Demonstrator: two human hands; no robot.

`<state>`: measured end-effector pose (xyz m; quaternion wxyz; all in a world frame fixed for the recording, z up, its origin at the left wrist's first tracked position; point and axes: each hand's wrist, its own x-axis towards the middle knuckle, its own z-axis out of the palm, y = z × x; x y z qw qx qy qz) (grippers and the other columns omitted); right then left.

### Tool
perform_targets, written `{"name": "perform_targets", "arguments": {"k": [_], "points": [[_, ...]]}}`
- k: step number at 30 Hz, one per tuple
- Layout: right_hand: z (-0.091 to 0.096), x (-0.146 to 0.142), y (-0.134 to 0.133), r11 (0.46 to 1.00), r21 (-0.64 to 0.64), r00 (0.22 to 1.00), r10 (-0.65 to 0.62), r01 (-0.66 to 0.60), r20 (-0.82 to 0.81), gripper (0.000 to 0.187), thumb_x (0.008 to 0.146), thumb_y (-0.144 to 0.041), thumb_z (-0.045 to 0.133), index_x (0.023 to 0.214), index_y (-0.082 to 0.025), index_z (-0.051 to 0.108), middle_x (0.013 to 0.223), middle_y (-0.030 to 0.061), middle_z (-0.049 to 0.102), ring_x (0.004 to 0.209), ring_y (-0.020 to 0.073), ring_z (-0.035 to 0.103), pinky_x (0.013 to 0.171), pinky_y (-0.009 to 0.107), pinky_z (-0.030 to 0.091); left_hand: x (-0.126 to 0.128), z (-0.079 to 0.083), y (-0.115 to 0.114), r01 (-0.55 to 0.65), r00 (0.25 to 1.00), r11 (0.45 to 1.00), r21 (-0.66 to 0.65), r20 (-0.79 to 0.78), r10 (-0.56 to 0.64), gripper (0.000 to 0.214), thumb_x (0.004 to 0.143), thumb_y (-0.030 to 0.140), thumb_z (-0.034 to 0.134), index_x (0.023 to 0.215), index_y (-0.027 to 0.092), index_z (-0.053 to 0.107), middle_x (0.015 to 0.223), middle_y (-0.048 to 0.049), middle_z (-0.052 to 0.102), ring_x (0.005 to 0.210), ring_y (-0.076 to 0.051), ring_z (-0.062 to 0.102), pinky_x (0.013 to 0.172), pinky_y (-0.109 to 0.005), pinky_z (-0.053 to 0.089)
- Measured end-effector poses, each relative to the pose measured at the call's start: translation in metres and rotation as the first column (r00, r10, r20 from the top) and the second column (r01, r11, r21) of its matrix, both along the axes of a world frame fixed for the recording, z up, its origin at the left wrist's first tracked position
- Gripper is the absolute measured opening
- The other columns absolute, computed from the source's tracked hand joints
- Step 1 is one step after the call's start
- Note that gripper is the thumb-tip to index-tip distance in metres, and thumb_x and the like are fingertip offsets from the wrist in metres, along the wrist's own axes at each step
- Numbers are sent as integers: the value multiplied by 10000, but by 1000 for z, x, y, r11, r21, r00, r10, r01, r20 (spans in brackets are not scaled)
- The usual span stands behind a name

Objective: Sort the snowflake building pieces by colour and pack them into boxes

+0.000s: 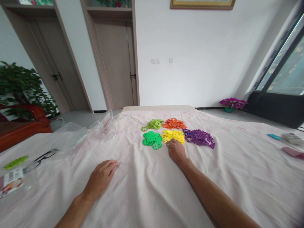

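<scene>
Five piles of perforated plastic pieces, sorted by color, in two rows ahead of the hands. Back row, two: lime pile (pixel 155 123), orange pile (pixel 174 123). Front row, three: green pile (pixel 152 139), yellow pile (pixel 173 134), purple pile (pixel 200 137) (left end goes darker, bluish). Pieces overlap, can't count singles.

Two hands. Right hand (pixel 176 150) is at the near edge of the yellow pile, fingers bent, covering part of it; can't tell if it pinches a piece. Left hand (pixel 102 172) lies palm down on the sheet, fingers together and loosely curved, well apart from the piles.

Surface: one pale pink sheet (pixel 142 190), wrinkled. Room: white wall, two closed doors (pixel 114 60), three wall plates (pixel 171 60), one picture frame (pixel 203 4) cut off at top. One pot of purple flowers (pixel 232 103) on the floor; leafy plant (pixel 21 82) behind a red wooden armrest (pixel 35 115) at left.

Clutter, left: clear plastic packaging (pixel 71 133), one pair of glasses (pixel 45 155), one lime item (pixel 15 162), one printed label (pixel 11 182). Right edge: three small items, blue (pixel 275 136), white and pink.
</scene>
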<state>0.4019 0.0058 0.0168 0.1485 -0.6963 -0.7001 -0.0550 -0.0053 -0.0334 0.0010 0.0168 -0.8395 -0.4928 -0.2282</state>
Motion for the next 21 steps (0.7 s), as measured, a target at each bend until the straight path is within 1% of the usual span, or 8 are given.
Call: {"name": "perform_targets", "arguments": {"k": [6, 12, 15, 18, 21], "points": [[2, 1, -1, 1000, -2, 999, 13, -13, 52, 327, 988, -280, 377, 988, -211, 696, 1057, 93, 621, 1016, 200, 522, 834, 278, 340, 4, 1, -1, 4, 1000, 1000, 27, -31, -3, 308, 932, 248, 425, 1094, 258, 687, 1143, -45, 692, 1063, -198, 626, 966, -352, 484], [1, 2, 0, 1000, 8, 998, 27, -28, 52, 317, 989, -278, 384, 980, -211, 694, 1045, 89, 623, 1003, 197, 526, 824, 281, 341, 8, 4, -4, 51, 994, 998, 44, -100, -46, 334, 948, 237, 394, 1118, 250, 682, 1145, -46, 693, 1067, -192, 632, 974, -352, 488], [2, 1, 0, 1000, -6, 999, 29, -29, 39, 307, 984, -274, 400, 1011, -218, 701, 1059, 90, 627, 1021, 199, 524, 845, 281, 340, 10, 6, -7, 49, 991, 998, 34, -128, -44, 339, 943, 231, 399, 1133, 248, 679, 1164, -49, 690, 1075, -193, 633, 979, -359, 497], [3, 2, -1, 999, -29, 999, 34, -33, 30, 306, 981, -271, 409, 1058, -232, 703, 1079, 90, 631, 1038, 199, 520, 860, 283, 340, 9, 6, -10, 44, 989, 999, 14, -145, -41, 380, 903, 173, 416, 1179, 262, 661, 1217, -44, 674, 1121, -192, 622, 1021, -359, 482], [3, 3, -3, 999, -30, 999, 39, -38, 26, 303, 977, -264, 415, 1071, -236, 702, 1079, 86, 635, 1043, 198, 518, 866, 281, 340, 6, 2, -10, 53, 981, 999, -1, -189, -52, 448, 870, 116, 405, 1217, 266, 644, 1259, -43, 655, 1162, -194, 608, 1061, -366, 458]]}}
